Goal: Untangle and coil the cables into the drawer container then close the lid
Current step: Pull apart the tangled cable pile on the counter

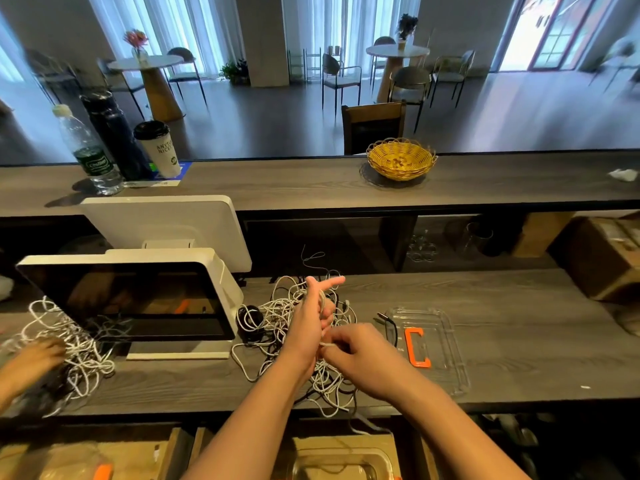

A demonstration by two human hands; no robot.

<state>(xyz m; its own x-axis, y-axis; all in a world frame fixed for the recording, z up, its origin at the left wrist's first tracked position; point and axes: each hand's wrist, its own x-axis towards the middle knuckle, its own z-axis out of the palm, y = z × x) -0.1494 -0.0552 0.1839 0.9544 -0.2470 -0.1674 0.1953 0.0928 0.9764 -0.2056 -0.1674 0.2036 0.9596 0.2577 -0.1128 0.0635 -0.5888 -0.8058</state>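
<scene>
A tangled pile of white and black cables [277, 320] lies on the grey counter in front of me. Above the pile my left hand [311, 320] is raised with a white cable wound round its fingers, index finger pointing right. Just to its right, my right hand [356, 351] pinches the end of that white cable. A clear plastic lid with an orange latch [429, 344] lies flat to the right of the pile. The clear container [339, 467] sits in the open drawer below the counter edge, partly behind my arms.
A white point-of-sale screen [138, 299] stands left of the pile. Another person's hand [31, 355] rests on a second cable tangle [76, 344] at far left. A yellow basket [400, 159], a cup and bottles stand on the upper ledge. A cardboard box [602, 258] is at the right.
</scene>
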